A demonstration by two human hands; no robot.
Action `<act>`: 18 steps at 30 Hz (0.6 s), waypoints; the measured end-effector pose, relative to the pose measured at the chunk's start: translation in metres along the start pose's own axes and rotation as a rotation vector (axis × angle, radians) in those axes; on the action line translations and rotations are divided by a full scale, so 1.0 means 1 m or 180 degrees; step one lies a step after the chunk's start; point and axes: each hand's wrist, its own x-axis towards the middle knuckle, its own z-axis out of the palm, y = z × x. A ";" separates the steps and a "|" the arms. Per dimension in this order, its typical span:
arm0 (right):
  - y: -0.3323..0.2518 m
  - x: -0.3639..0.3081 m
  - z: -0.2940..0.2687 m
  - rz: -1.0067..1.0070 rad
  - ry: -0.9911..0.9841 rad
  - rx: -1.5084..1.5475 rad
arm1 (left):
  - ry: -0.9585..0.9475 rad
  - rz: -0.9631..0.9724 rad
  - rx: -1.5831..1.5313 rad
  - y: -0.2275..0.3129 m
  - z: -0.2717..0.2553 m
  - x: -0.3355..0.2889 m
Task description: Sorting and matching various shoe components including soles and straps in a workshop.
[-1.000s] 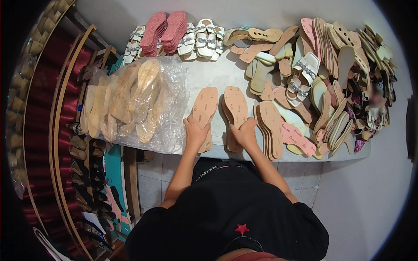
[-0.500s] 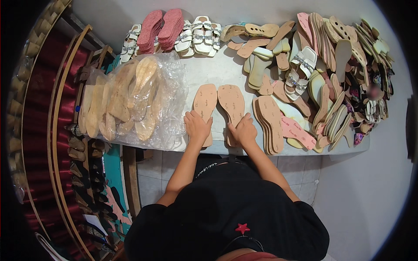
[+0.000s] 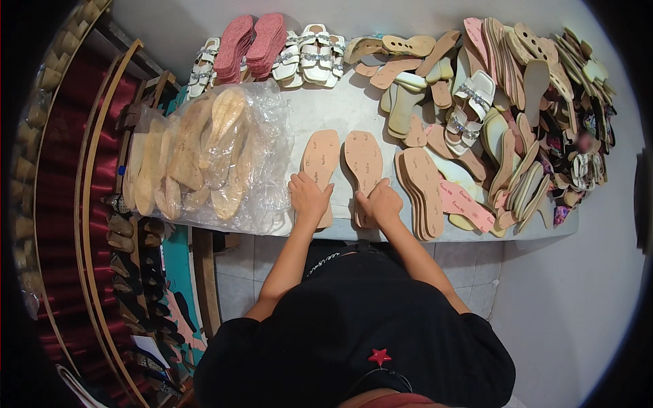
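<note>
Two tan shoe insoles printed with small dark marks lie side by side on the table in front of me, with a narrow gap between their toe ends. My left hand (image 3: 310, 198) grips the left insole (image 3: 322, 154) across its middle, thumb along the inner edge and fingers curled at the outer one. Around the heel half of the right insole (image 3: 364, 155) my right hand (image 3: 379, 202) is closed, thumb on the inner side. Both hands cover parts of the insoles, and whether more layers lie under them is hard to tell.
Left of my hands lies a clear plastic bag (image 3: 269, 170) of wooden-coloured shoe forms. A stack of tan insoles (image 3: 422, 197) stands just right. Behind are white sandals (image 3: 315, 54) and pink-red sole stacks (image 3: 233, 47). Piled soles (image 3: 500, 146) cover the table's right side.
The toe ends of the two insoles have moved apart, the right one shifting rightward and the left one slightly left. Both hands keep their grip in nearly the same place.
</note>
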 end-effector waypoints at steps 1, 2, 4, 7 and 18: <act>0.000 0.001 0.000 0.0030 -0.0065 0.0096 | -0.0013 -0.0004 -0.0002 0.000 0.000 0.000; 0.001 0.001 0.001 0.0036 -0.0057 0.0101 | -0.0010 0.0006 -0.0003 0.001 -0.001 0.000; 0.003 0.001 0.001 -0.0025 -0.0038 0.0123 | -0.0074 -0.0047 -0.0122 0.004 -0.003 -0.001; 0.003 0.003 -0.001 -0.0021 -0.0032 0.0247 | 0.0161 0.0165 -0.0105 0.010 -0.006 -0.004; 0.004 0.011 -0.015 -0.0229 -0.0055 0.0214 | -0.0100 0.1651 -0.0484 0.053 0.010 0.018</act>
